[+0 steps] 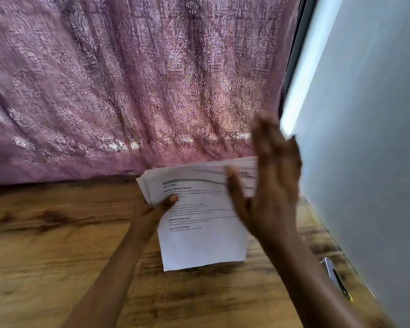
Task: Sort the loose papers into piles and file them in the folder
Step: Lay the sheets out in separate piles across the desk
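Up over the counter (45,256), pinching papers (199,240) by left edge with left hand (149,214), bracing right edge with flat, straight-fingered right hand (275,183).

The left hand (152,210), reaching in from 7 o'clock, pinches the papers (199,240), and the right hand (273,183), from 5 o'clock, is flat, fingers pointing to 12 o'clock.

paper stack (199,209) above table (45,256), curtain (128,79) behind, wall (365,138) right
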A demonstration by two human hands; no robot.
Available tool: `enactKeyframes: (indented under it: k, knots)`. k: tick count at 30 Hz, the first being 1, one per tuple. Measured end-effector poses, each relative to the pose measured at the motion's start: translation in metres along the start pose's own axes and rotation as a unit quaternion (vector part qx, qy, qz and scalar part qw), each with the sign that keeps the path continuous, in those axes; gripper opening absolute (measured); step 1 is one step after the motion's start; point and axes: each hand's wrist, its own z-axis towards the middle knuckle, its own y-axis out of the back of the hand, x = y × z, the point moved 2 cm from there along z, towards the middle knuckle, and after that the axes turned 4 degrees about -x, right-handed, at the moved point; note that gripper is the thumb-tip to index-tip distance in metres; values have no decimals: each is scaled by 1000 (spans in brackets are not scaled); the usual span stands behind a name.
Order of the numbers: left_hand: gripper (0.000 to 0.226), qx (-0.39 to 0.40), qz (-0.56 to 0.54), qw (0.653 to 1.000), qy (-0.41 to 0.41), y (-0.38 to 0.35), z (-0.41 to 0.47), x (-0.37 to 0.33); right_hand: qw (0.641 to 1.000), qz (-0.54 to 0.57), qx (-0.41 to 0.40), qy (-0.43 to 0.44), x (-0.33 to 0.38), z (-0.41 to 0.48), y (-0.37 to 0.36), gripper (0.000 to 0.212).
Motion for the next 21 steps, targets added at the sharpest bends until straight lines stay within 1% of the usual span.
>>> enactKeyframes:
  k: [1,2,3,4,5,6,8,9,10,12,13,14,15,16,17,18,19,20,21]
  knots:
    - [68,-1,-12,1000,-8,0,1,2,995,-30,54,84,14,1,-7,59]
    - [63,4,-16,1000,-15,-2,0,0,982,-66,114,134,20,-4,-19,61]
    - [59,11,-17,1000,-20,-3,-1,-2,967,-109,175,147,18,-12,-31,65]
    - [59,15,-19,1000,-18,-3,-1,-2,952,-149,235,128,11,-17,-42,70]
    - [59,17,-18,1000,-6,-1,0,2,939,-171,284,89,0,-20,-48,75]
    - [52,21,-22,999,11,0,0,4,934,-175,308,45,-12,-21,-49,79]
    - [20,34,-33,999,24,3,1,4,945,-172,276,-13,-28,-13,-39,80]
    - [13,30,-25,999,18,6,2,8,951,-170,257,-25,-31,-8,-33,79]
    - [14,29,-29,999,22,5,2,6,951,-167,259,-20,-33,-6,-30,78]
    - [6,24,-24,999,26,5,2,4,931,-163,325,23,-35,-6,-34,83]
    - [15,23,-10,1000,15,7,3,7,922,-163,350,37,-38,-8,-36,86]
    - [21,25,-12,999,18,5,2,6,920,-163,355,40,-42,-9,-36,87]
    - [16,29,-9,999,15,6,3,9,926,-161,339,38,-47,-8,-34,84]
    - [4,28,-11,999,22,4,2,5,934,-158,319,36,-50,-6,-31,81]
    - [21,27,-11,1000,10,7,3,10,939,-154,304,43,-53,-6,-28,79]
    - [39,36,-8,999,16,7,2,10,940,-151,301,55,-55,-7,-26,77]
    - [50,35,-8,999,18,9,3,12,937,-153,306,67,-58,-11,-27,77]
    - [55,28,-3,999,23,7,2,10,934,-156,313,71,-61,-14,-28,79]
    - [57,37,-6,999,24,7,3,12,936,-161,306,66,-65,-17,-29,80]
